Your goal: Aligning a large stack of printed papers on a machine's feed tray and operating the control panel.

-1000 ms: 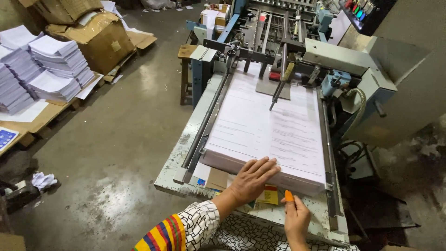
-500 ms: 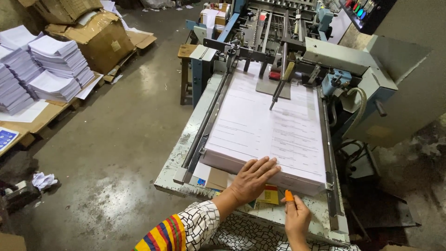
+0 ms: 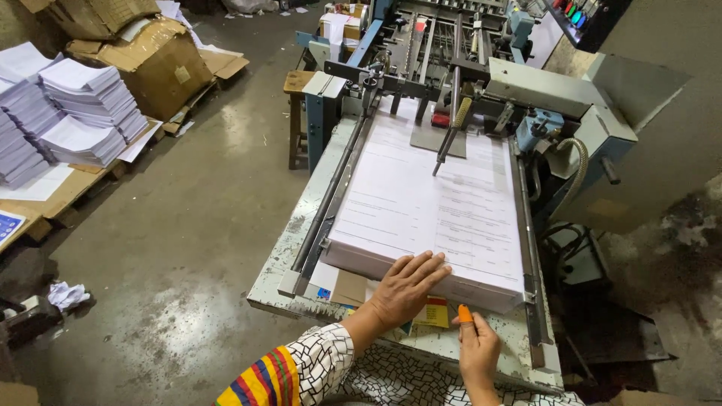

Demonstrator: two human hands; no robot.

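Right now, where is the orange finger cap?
In the head view, the orange finger cap sits on a fingertip of the right hand, low and right of centre, just below the near edge of the paper stack, beside the left hand.

A grey concrete floor (image 3: 188,248) takes up the left half of the view. Taking the wooden stool (image 3: 299,113) as the landmark: far to its left, tall stacks of white printed sheets (image 3: 83,113) stand on a low wooden pallet (image 3: 53,199). Up and to the left of the stool lies a torn cardboard box (image 3: 162,64). Well below and left of the stool, a crumpled ball of paper (image 3: 66,295) lies on the floor.
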